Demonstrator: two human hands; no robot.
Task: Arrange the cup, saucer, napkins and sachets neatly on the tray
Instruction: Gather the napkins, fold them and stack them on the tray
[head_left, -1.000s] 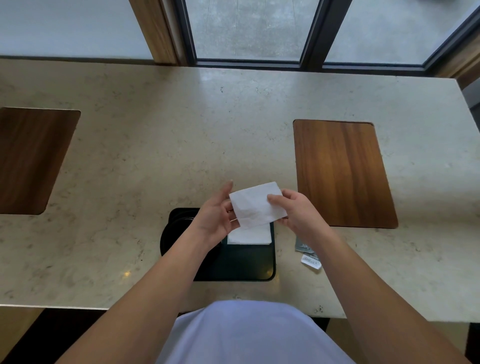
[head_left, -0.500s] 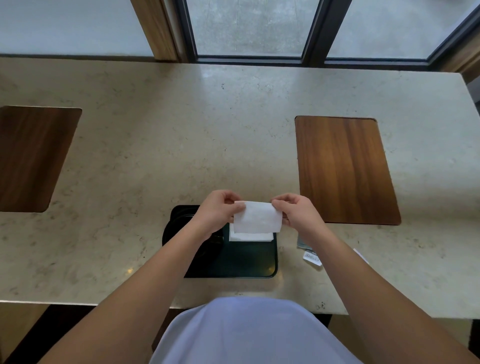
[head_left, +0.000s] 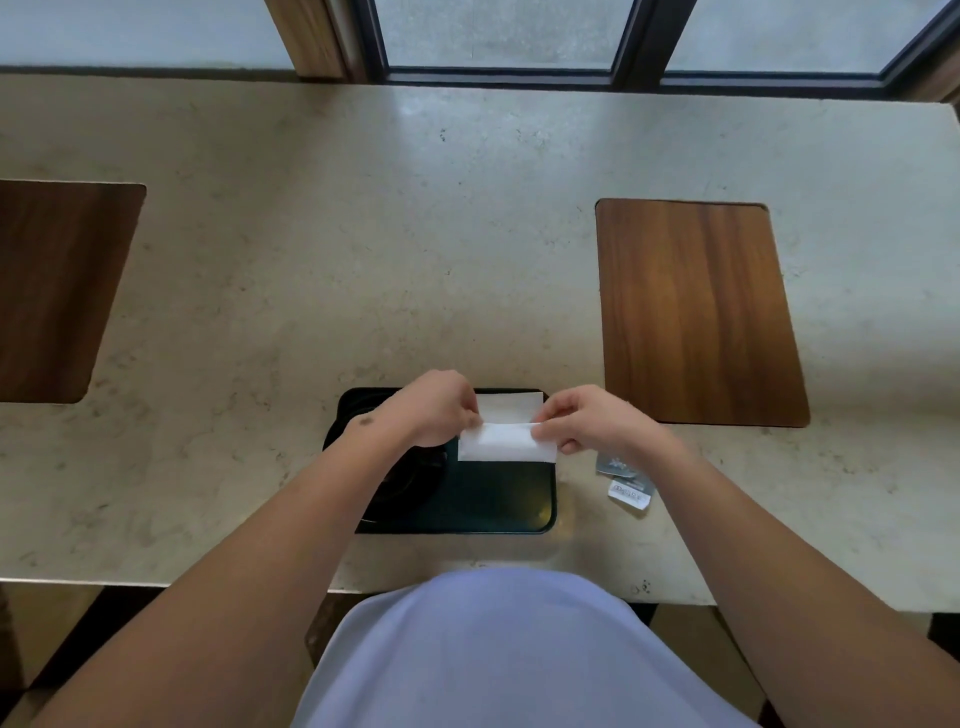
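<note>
The fingers (head_left: 470, 415) of the left hand (head_left: 435, 408) are pinched together on the left end of a white napkin (head_left: 506, 441), and the fingers (head_left: 540, 427) of the right hand (head_left: 592, 421) are pinched on its right end, so the napkin is held between both hands as a folded strip just below the centre of the frame. Behind it, slightly higher in the frame, a second napkin (head_left: 511, 407) lies flat on the far part of a dark tray (head_left: 498, 499), its near edge covered by the held one. The tray sits on the pale stone counter (head_left: 363, 234) close to its near edge, in the lower middle of the frame. On the tray's left half, under the left wrist, there are dark round shapes that are probably the cup and saucer (head_left: 410, 478), though the arm hides too much to tell them apart. To the right of the tray, off it and on the counter, lie two sachets (head_left: 626, 480), one silvery and one white with print, touching or overlapping beneath the right forearm. A wooden placemat (head_left: 696, 312) lies at the right of the frame, well apart from the tray, and another wooden placemat (head_left: 57, 291) shows at the left edge. Dark-framed windows (head_left: 623, 36) run along the top of the frame.
</note>
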